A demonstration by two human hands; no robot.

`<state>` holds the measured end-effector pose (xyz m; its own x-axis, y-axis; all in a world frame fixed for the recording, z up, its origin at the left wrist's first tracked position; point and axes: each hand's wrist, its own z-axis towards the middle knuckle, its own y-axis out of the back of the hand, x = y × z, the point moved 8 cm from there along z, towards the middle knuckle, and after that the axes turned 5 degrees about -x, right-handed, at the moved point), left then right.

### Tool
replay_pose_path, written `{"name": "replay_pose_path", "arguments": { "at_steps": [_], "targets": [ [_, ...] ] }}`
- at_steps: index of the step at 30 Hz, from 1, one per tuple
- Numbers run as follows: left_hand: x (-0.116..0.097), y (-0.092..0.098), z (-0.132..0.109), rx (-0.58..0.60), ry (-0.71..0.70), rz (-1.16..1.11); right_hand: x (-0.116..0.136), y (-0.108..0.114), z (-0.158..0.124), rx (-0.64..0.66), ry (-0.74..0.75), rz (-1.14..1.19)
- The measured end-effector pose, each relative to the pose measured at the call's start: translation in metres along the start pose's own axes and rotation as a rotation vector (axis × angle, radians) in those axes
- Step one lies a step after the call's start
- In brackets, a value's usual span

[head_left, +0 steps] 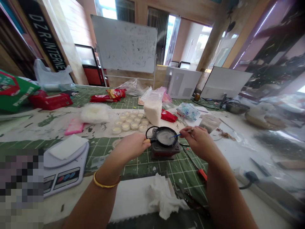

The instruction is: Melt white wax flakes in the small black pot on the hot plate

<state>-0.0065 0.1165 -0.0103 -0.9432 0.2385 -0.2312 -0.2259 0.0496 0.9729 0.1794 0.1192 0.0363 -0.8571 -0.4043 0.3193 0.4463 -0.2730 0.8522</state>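
Observation:
A small black frying pan [167, 144] rests on a dark square hot plate [164, 153]. Its handle is gripped by my left hand [133, 145], which wears a gold bangle [106, 185] at the wrist. Whitish, cloudy material [164, 136] covers the pan's bottom. My right hand [196, 141] is closed around a thin blue stick [176, 135], and the stick's lower end dips into the pan. Behind the pan stands a bag of white granules [152, 109]. Several small round cups with pale filling [130, 121] are grouped to its left.
At left is a kitchen scale [68, 171] with a white block. Crumpled tissue [163, 198] lies on white sheets in front. A red-handled screwdriver-like tool [202, 174] lies near my right forearm. Wipes [188, 111], red packets [169, 115] and a power strip [269, 187] are around.

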Motion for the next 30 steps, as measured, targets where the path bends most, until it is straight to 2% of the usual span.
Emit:
{"name": "replay_pose_path", "arguments": {
  "at_steps": [3,7,12,16,21,25,30],
  "targets": [
    [0.001,0.0,0.0,0.004,0.005,0.005,0.008,-0.004,-0.002,0.062,0.084,0.104],
    [0.003,0.0,0.0,-0.008,0.005,-0.003,-0.004,0.0,0.0,0.001,-0.029,-0.02],
    [0.001,0.0,0.0,0.01,0.014,0.001,0.006,-0.003,-0.002,0.076,0.068,0.123],
    [0.0,0.001,-0.001,0.003,0.024,-0.004,-0.004,0.001,0.0,0.02,-0.031,-0.01],
    [0.001,-0.002,0.0,0.019,0.039,0.0,0.001,-0.003,-0.002,0.087,0.057,0.093],
    [0.0,-0.002,0.0,0.005,0.025,-0.015,-0.011,0.001,-0.001,0.033,-0.041,-0.034],
    [0.002,-0.002,0.0,-0.003,0.041,-0.005,0.003,-0.002,-0.002,0.09,0.068,0.115]
  ]
}}
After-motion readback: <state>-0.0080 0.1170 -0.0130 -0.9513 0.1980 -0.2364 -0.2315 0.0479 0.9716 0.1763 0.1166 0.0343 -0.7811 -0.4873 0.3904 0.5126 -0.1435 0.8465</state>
